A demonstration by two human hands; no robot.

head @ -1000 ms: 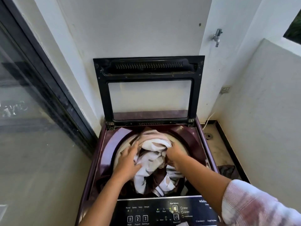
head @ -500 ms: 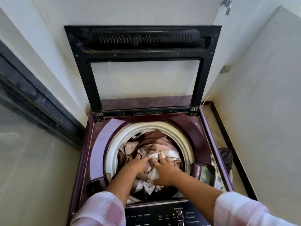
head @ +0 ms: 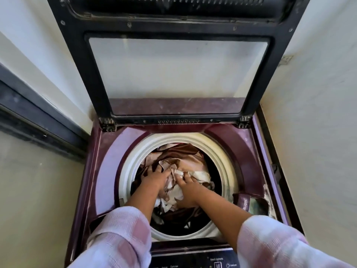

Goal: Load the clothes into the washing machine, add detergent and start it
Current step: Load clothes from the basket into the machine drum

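Observation:
The maroon top-load washing machine (head: 108, 163) stands with its glass lid (head: 77, 74) raised against the wall. Brown, pink and white clothes (head: 183, 153) fill the drum inside the white ring (head: 133, 163). Both my hands are down in the drum on top of the pile. My left hand (head: 154, 180) presses into the brown cloth with its fingers spread. My right hand (head: 188, 187) lies beside it, fingers bent into a bunch of white patterned cloth (head: 201, 174). Pink checked sleeves cover both my forearms.
The dark control panel (head: 202, 262) runs along the machine's near edge. A small compartment (head: 255, 206) sits at the right of the drum. White walls close in at the back and right; a dark-framed glass door (head: 29, 117) is on the left.
The camera has come closer and tilted down over the drum. Both hands have pushed the clothes from rim level deeper inside, and the pile sits lower.

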